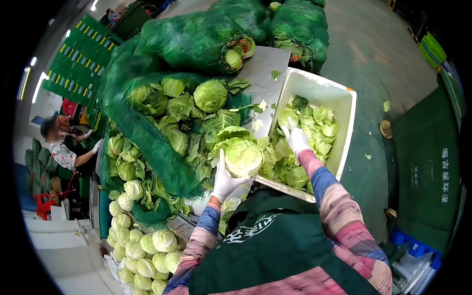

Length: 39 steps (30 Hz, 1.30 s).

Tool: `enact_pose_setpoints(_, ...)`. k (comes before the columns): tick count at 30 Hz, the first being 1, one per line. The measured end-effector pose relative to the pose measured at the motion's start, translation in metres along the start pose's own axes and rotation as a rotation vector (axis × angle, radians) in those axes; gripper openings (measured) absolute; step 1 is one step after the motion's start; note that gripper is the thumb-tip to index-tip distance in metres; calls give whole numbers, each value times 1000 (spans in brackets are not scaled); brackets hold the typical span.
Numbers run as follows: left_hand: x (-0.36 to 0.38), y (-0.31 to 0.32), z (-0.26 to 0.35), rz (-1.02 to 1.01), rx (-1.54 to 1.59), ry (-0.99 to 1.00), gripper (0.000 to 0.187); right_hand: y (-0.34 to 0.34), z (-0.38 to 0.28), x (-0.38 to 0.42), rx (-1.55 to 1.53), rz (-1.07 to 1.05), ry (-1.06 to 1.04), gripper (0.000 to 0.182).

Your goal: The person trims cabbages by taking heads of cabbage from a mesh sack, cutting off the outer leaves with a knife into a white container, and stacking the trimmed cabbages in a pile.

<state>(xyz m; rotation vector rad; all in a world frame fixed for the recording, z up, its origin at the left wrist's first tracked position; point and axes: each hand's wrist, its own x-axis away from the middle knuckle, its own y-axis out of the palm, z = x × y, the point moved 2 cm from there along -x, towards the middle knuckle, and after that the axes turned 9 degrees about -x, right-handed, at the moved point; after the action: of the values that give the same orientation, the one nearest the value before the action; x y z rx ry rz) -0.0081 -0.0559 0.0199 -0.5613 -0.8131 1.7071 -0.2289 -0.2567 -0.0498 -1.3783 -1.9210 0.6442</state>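
My left hand [227, 183], in a white glove, holds a pale green cabbage [242, 158] from its lower left side. Loose outer leaves still hang at the cabbage's upper edge. To the right, my gloved right hand [297, 139] reaches over a white foam box [347, 118] with its fingers stretched apart. Its fingertips meet a light green cabbage leaf [286, 116]; a firm grip on it is not visible. Many torn leaves [322, 129] fill much of the box.
An opened green mesh sack [147, 132] spills untrimmed cabbages [210, 96] on the left. Trimmed cabbages [146, 268] are piled lower left. Full mesh sacks [191, 42] lie behind the metal table [268, 61]. Another person [66, 147] works at far left; a green bin [427, 152] stands right.
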Motion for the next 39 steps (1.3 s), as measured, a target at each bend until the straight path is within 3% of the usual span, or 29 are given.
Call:
enact_pose_setpoints(1,0,4,-11,-11,97,-1,126,-5,-12,16,-195,-6,-134,70)
enact_pose_setpoints(2,-1,7,-18,-21,198,-2,126,-27,-46,41,-286,-176,-135,80)
enact_pose_setpoints(3,-1,5,-16,-18,138,9,125,-3,-49,50,-404,67,-664,88)
enact_pose_setpoints(4,-1,6,-14,-19,143,-7,125,-23,-80,73,-198,-262,-522,91)
enact_pose_setpoints(5,-3,7,-12,-18,101,-3,123,-6,-86,79,-275,-133,-822,91)
enact_pose_setpoints(6,-6,8,-11,-19,58,7,122,-15,-102,88,-66,-248,-743,88)
enact_pose_setpoints(8,-11,8,-8,-28,-15,13,119,-4,-112,82,74,-234,-807,70)
enact_pose_setpoints(9,-11,7,-7,-75,-66,-3,115,-2,-115,75,74,-235,-804,70)
enact_pose_setpoints(10,-12,6,-6,-121,-118,-17,111,1,-118,67,96,-301,-810,57)
enact_pose_setpoints(11,-9,4,-4,-42,-130,45,102,1,-122,61,118,-368,-814,46)
enact_pose_setpoints(16,-14,2,-9,-152,-152,15,111,-1,-133,53,208,-406,-902,28)
enact_pose_setpoints(19,-13,-5,3,-89,-154,103,117,0,-129,42,67,-265,-925,14)
enact_pose_setpoints(22,-7,-6,1,-70,-213,239,116,0,-109,30,76,-178,-832,24)
enact_pose_setpoints(23,-5,-9,1,-113,-161,150,115,-14,-117,43,-26,-231,-709,35)
enact_pose_setpoints(24,-4,-9,-1,-114,-158,143,115,-11,-120,53,-214,-227,-837,45)
enact_pose_setpoints(26,-7,-9,-7,-163,-160,9,113,-15,-129,83,-5,-333,-875,57)
enact_pose_setpoints(27,-10,-7,-9,-115,-209,181,109,-13,-133,94,96,-320,-957,65)
enact_pose_setpoints(28,-9,-5,-10,-117,-207,182,109,3,-124,92,121,-230,-1046,59)
enact_pose_setpoints(30,-12,-4,-10,-113,-234,176,107,10,-124,85,106,-247,-1019,46)
enact_pose_setpoints(31,-14,-1,-12,-70,-341,286,110,11,-121,80,107,-246,-1017,46)
enact_pose_setpoints(33,-14,-7,-8,-109,-234,218,112,1,-123,69,48,-355,-803,30)
enact_pose_setpoints(34,-15,-10,-6,-143,-127,151,114,2,-117,62,-228,-108,-856,22)
enact_pose_setpoints(36,-16,-13,-4,-155,-142,165,116,-10,-109,39,-346,-219,-437,27)
enact_pose_setpoints(38,-16,-16,-7,-201,-144,187,117,-18,-93,19,-428,-138,-332,34)
enact_pose_setpoints(39,-17,-18,-8,-201,-145,187,117,-16,-83,10,-229,-84,-299,36)
